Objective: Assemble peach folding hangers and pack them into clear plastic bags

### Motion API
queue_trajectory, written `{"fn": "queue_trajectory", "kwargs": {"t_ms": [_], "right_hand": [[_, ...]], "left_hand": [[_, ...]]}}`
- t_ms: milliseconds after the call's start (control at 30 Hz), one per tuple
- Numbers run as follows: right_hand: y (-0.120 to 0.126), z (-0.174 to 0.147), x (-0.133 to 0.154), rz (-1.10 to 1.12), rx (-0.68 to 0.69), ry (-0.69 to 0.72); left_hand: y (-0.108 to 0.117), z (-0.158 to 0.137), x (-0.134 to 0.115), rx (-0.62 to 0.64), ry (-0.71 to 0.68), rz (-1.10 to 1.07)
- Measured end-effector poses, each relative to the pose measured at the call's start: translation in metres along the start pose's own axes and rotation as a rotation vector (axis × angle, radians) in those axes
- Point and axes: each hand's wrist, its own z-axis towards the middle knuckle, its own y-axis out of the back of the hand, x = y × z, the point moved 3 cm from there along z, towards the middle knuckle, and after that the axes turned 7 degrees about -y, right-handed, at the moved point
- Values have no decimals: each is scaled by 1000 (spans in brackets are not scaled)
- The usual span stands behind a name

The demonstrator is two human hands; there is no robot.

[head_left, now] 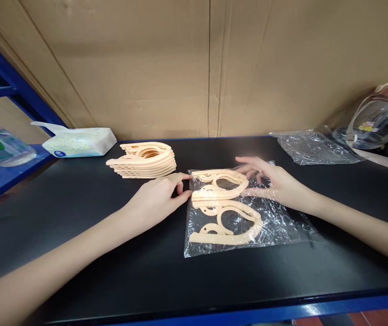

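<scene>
A clear plastic bag [275, 235] lies flat on the black table, with cream-coloured folding hangers [227, 237] inside, arranged in two groups one above the other. At the bag's left edge is my left hand [155, 194]; its index fingertip and thumb tip touch the edge, a gap between them, while the other fingers curl under. My right hand [271, 181] is over the bag's upper right part, thumb and index finger spread wide around the end of the upper hangers. Its thumb lies against the plastic. Behind my left hand stands a stack of similar cream hangers [142, 160].
A tissue pack [80, 142] sits at the back left, beside a blue frame [13, 90]. Another clear plastic bag [316, 147] lies at the back right, near a transparent bottle with a strap [377, 122]. A cardboard wall [146, 68] rises behind the table [129, 276].
</scene>
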Motion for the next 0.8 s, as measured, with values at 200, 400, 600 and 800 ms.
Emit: {"fn": "queue_trajectory", "kwargs": {"t_ms": [200, 400, 600, 800], "right_hand": [[0, -2, 3, -64, -13, 5], [0, -4, 7, -120, -36, 25], [1, -5, 5, -156, -59, 43], [1, -6, 7, -237, -66, 46]], "left_hand": [[-1, 0, 1, 12, 14, -22], [5, -7, -5, 0, 82, 35], [5, -6, -12, 25, 41, 34], [3, -7, -15, -3, -24, 70]]}}
